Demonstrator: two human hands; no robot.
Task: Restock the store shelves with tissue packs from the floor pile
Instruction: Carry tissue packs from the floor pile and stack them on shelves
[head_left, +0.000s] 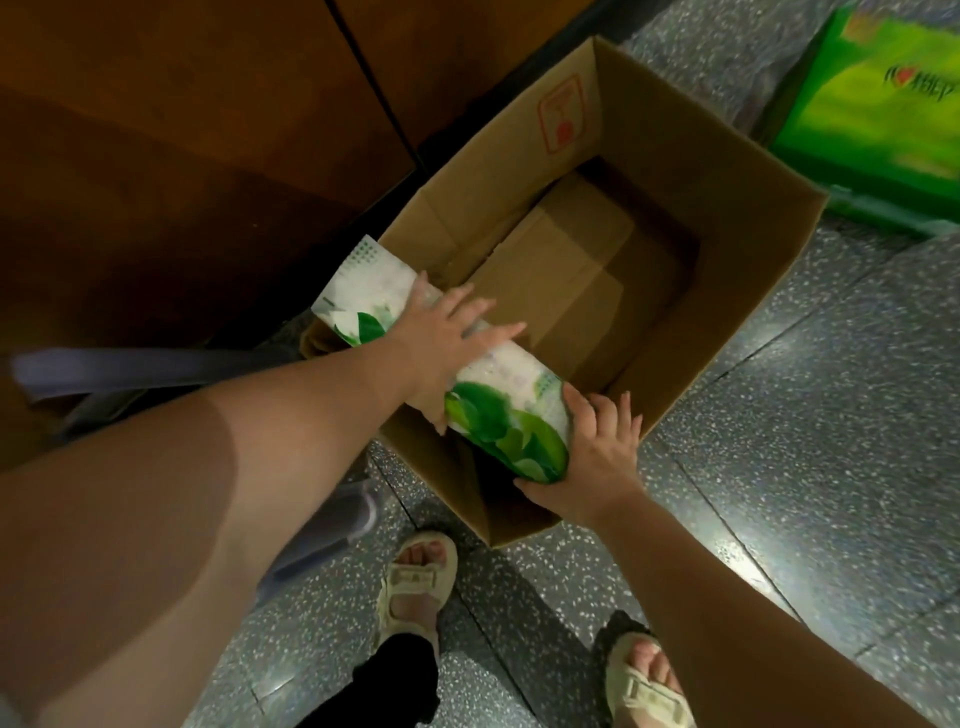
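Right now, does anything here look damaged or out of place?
Nothing looks damaged. The tissue pack, held by both hands, lies slantwise across the cardboard box's near corner rather than inside. The box shows only folded cardboard.

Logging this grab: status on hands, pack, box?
Left hand flat on pack; right hand grips its near end. Pack across box rim. Nothing in the way.
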